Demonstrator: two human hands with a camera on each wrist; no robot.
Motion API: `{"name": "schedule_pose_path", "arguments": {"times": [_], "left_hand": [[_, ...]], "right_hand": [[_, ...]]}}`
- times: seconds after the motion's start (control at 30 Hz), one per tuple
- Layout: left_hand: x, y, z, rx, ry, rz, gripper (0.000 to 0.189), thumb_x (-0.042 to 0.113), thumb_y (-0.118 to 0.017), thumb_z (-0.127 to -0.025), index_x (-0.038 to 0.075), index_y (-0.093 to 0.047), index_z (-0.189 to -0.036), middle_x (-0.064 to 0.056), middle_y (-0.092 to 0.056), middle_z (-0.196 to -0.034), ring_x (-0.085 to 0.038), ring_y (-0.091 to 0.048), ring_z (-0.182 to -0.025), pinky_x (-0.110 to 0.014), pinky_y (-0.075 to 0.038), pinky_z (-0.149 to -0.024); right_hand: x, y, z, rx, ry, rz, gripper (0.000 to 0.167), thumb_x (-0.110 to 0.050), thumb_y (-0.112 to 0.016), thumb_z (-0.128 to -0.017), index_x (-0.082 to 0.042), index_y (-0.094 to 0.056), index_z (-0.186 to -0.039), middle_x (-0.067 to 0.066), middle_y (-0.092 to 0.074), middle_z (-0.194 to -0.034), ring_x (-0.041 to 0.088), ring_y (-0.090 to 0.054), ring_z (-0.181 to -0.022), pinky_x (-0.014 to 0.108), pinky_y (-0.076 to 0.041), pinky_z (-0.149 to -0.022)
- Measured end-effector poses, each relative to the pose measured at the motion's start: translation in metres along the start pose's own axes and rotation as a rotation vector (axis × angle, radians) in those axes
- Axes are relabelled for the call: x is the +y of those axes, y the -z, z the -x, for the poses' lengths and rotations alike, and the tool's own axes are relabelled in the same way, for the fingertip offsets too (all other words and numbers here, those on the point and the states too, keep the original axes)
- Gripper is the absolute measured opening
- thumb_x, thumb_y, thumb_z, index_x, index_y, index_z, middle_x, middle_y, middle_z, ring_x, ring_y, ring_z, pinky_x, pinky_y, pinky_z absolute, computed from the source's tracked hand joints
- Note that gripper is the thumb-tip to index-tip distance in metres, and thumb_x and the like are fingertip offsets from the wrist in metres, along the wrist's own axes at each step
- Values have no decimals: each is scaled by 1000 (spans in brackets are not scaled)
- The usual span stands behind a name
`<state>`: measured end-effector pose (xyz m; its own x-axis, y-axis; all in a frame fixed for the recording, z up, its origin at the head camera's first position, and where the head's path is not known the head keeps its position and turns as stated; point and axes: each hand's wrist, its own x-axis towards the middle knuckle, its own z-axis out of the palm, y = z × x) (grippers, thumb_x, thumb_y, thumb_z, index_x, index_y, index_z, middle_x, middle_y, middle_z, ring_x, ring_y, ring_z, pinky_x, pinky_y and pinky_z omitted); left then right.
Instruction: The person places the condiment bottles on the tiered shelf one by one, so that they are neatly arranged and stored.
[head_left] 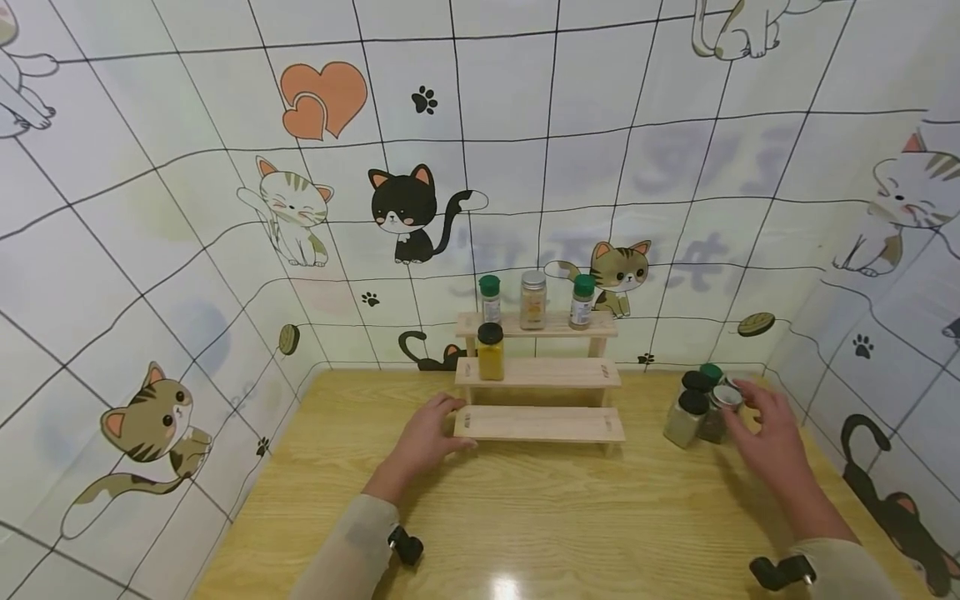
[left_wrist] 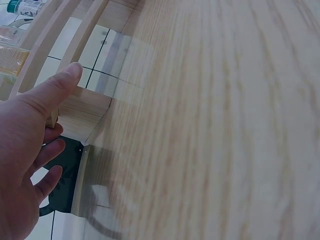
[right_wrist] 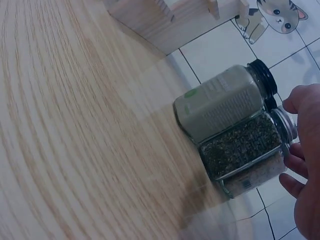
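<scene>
A three-tier wooden spice rack [head_left: 538, 423] stands by the back wall. My left hand [head_left: 423, 437] holds the left end of its lowest shelf, thumb in front and fingers behind; the left wrist view shows the thumb along the wood. At the right, my right hand [head_left: 776, 450] has its thumb and fingers around the silver lid of a spice jar [right_wrist: 242, 145] filled with dark flakes. This jar stands among several others. Beside it is a black-lidded jar of pale powder [right_wrist: 220, 102], and a jar with pinkish contents [right_wrist: 252, 177] shows on its other side.
On the top shelf stand two green-capped jars [head_left: 581, 304] and a silver-capped jar [head_left: 533, 302]. A yellow jar with a black lid [head_left: 491, 354] is at the left of the middle shelf. Cat-print sheeting [head_left: 510, 175] encloses the wooden table [head_left: 525, 508] at back and sides.
</scene>
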<state>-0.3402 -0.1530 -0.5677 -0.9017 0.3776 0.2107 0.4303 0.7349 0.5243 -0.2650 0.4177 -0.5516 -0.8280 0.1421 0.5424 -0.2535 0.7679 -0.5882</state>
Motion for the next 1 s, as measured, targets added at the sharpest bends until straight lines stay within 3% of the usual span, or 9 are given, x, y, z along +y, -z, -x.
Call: {"name": "schedule_pose_path", "arguments": {"times": [0.27, 0.5, 0.63, 0.73, 0.8, 0.9, 1.0], "left_hand": [[0, 1, 0, -1, 0, -3, 79, 47, -96, -87, 12, -65, -151, -5, -63, -145, -32, -61, -138, -54, -51, -116], [-1, 0, 0, 7, -12, -9, 79, 46, -96, -86, 12, -65, -150, -3, -64, -143, -30, -62, -136, -52, -52, -115], [-1, -1, 1, 6, -15, 1, 79, 47, -96, -86, 11, -66, -150, -3, -64, -143, -30, -62, -135, -53, -52, -114], [-3, -2, 0, 8, -18, 0, 81, 49, -96, -85, 10, -66, -149, -4, -64, -142, -31, -63, -134, -53, -53, -113], [-3, -2, 0, 9, -16, -1, 81, 49, -96, -85, 10, -66, -150, -3, -64, -142, -30, -63, -134, -53, -52, -114], [-5, -3, -1, 13, -10, -10, 81, 50, -96, -85, 12, -65, -150, -2, -64, -142, -29, -62, -134, -52, -52, -114], [-5, -3, -1, 13, -4, -10, 80, 49, -96, -85, 13, -65, -150, -2, -64, -143, -28, -62, -135, -51, -52, -115]], "right_hand": [[11, -7, 2, -83, 7, 0, 61, -2, -75, -103, 4, -50, -158, 33, -48, -130, 46, -55, -112, 24, -40, -81], [19, -16, 5, -92, -9, 58, 72, 0, -82, -97, 2, -45, -159, 34, -46, -129, 47, -55, -109, 32, -41, -83], [18, -19, 7, -97, -48, 27, 73, 4, -82, -95, 5, -41, -156, 39, -45, -138, 55, -53, -118, 57, -51, -89], [15, -19, 9, -123, -107, -5, 74, 2, -81, -97, 5, -36, -156, 43, -44, -147, 61, -52, -126, 73, -49, -93], [13, -17, 9, -138, -144, -11, 75, -3, -80, -100, 4, -32, -157, 46, -45, -149, 63, -54, -127, 69, -52, -91], [11, -15, 10, -160, -180, -17, 76, -8, -80, -102, 0, -30, -159, 49, -47, -146, 63, -58, -121, 42, -56, -83], [11, -13, 10, -171, -201, -24, 77, -10, -80, -102, -2, -30, -159, 48, -48, -145, 61, -60, -118, 21, -48, -73]]}}
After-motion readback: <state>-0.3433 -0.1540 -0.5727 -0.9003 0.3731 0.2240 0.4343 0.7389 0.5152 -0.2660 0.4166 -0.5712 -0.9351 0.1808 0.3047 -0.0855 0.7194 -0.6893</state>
